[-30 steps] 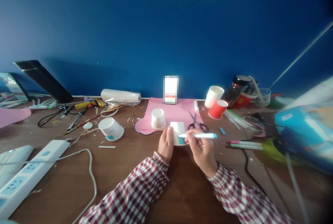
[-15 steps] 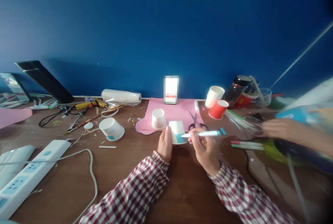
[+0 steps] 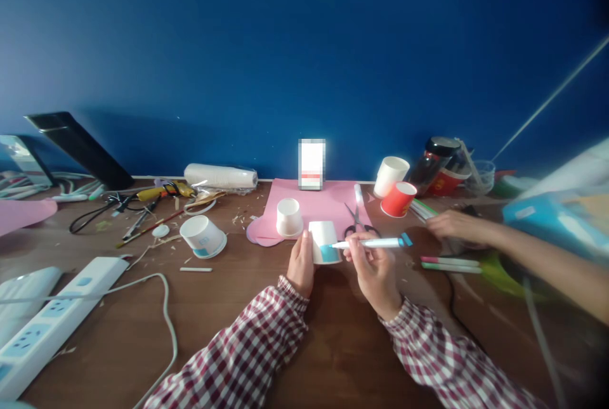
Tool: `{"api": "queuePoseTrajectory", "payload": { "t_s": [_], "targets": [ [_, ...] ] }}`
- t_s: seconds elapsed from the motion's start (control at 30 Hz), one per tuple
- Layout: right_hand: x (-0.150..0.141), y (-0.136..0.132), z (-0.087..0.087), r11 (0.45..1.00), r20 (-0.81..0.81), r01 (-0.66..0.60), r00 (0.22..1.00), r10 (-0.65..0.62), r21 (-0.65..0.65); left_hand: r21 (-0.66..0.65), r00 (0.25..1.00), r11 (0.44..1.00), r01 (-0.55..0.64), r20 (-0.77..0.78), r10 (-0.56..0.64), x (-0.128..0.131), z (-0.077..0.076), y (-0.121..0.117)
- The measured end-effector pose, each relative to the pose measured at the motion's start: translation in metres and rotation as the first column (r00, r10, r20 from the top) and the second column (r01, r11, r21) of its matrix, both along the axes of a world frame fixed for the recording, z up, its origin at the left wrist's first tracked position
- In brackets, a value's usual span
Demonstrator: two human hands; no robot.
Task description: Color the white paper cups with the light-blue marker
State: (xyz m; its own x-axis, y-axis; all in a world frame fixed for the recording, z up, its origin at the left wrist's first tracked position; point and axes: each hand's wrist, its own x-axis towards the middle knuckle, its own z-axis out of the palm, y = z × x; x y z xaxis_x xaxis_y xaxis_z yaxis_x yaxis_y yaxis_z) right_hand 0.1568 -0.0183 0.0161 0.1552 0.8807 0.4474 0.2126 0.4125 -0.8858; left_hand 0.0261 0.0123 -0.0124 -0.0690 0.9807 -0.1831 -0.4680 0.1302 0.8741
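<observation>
My left hand is closed on the left side of a white paper cup, which is upside down and has a blue coloured patch low on its side. In my right hand is a blue marker, its tip against that patch. Just behind, a second white paper cup stands upside down on a pink sheet of paper. Dark-handled scissors lie on the sheet beside my right hand. A further paper cup with blue on it sits to the left.
Another person's hand reaches in from the right, over several pens. A red cup and a dark-lidded jar stand at the back right. On the left are a power strip and a wrapped cup stack.
The other person's hand has moved left toward the pens by the red cup. The blue patch looks slightly larger. My hands have hardly moved.
</observation>
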Motion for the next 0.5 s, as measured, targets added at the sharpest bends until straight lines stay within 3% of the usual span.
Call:
{"api": "queuePoseTrajectory", "payload": {
  "t_s": [0.17, 0.5],
  "targets": [
    [-0.0016, -0.0013, -0.0001, 1.000, -0.011, -0.010, 1.000, 0.010, -0.006, 0.041, 1.000, 0.999, 0.006, -0.023, -0.005, -0.0008, 0.0003, -0.0006],
    [-0.0008, -0.0016, 0.0021, 1.000, 0.006, 0.006, 1.000, -0.006, -0.016, 0.008, 0.988, 0.999, 0.032, 0.149, -0.033, 0.0024, 0.0056, -0.0019]
  ]
}}
